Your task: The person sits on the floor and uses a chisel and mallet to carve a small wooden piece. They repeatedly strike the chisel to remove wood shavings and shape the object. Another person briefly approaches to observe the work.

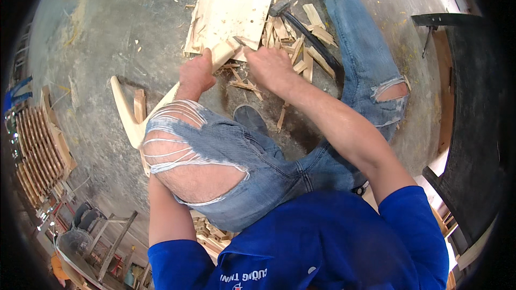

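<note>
My left hand (197,74) is closed around a pale, angled wooden frame piece (224,52), which runs back beside my knee and forks into a second arm. The far end of that piece rests over a flat wooden board (228,16) sprinkled with chips. In my closed right hand (270,67) is a tool with a short metal blade (239,42); its handle is hidden by my fingers. The blade lies against or just beside the end of the wood; I cannot tell which. Just beyond my right hand, a hammer (314,40) with a dark handle lies on the floor.
Split wood scraps (317,32) lie around the board and hammer. A small wood block (140,105) sits by the forked piece. At left stand stacked wooden parts (40,147) and a wooden frame (110,247). A large dark panel (473,113) stands at right.
</note>
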Available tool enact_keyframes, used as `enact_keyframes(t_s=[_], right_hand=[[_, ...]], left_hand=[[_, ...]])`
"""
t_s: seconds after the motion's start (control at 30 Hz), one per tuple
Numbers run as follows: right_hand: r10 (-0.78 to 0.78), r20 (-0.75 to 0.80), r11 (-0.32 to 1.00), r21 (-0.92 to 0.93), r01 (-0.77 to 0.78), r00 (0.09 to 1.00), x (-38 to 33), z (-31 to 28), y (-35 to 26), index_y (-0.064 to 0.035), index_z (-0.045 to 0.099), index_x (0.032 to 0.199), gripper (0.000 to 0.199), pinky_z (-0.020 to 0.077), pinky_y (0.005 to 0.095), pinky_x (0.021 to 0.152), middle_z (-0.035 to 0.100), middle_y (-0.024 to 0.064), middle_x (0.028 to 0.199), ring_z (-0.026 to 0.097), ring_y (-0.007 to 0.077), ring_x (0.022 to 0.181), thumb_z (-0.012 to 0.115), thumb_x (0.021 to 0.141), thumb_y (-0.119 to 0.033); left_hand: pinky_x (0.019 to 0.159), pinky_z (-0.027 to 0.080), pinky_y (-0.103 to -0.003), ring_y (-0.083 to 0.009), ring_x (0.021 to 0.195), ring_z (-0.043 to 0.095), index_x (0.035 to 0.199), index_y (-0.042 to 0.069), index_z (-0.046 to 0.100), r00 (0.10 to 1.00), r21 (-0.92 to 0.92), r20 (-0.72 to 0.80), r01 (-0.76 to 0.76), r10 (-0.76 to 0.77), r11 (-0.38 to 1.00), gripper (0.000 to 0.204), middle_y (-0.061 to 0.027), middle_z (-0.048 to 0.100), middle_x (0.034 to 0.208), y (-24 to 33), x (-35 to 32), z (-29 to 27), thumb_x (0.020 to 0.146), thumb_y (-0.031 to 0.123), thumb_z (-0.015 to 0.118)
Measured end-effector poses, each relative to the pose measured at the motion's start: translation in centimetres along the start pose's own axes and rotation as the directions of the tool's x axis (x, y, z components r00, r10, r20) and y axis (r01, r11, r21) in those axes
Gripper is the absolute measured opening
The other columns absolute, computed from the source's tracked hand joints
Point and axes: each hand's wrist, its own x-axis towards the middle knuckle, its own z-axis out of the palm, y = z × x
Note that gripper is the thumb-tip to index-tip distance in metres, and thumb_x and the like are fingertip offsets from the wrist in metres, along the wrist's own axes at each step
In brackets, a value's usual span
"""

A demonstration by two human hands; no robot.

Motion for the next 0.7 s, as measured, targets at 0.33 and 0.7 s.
enact_keyframes(t_s=[0.33,0.7], right_hand=[[0.078,0.042,0.995,-0.066,-0.075,0.996,-6.4,-3.4,1.4,-0.0058,0.063,0.133,0.038,0.0613,0.0501,0.079,0.074,0.0178,0.088,0.077,0.0352,0.091,0.059,0.095,-0.007],[0.005,0.036,0.999,-0.054,-0.003,0.999,-5.2,-0.5,1.0,-0.0051,0.057,0.141,0.045,0.0627,0.0483,0.075,0.074,0.0186,0.086,0.077,0.0335,0.087,0.058,0.096,-0.006]], left_hand=[[0.088,0.061,-0.047,-0.0362,0.106,0.074,0.123,0.008,0.051,0.999,-0.019,-0.032,-0.025,0.025,0.999,0.048,-0.0189,0.075,0.112,0.2,0.7,1.7,0.083,0.013,0.077],[0.088,0.06,-0.047,-0.036,0.106,0.074,0.124,0.008,0.051,1.0,-0.021,-0.01,-0.025,0.024,0.999,0.049,-0.0188,0.074,0.112,0.5,0.7,0.7,0.083,0.014,0.077]])
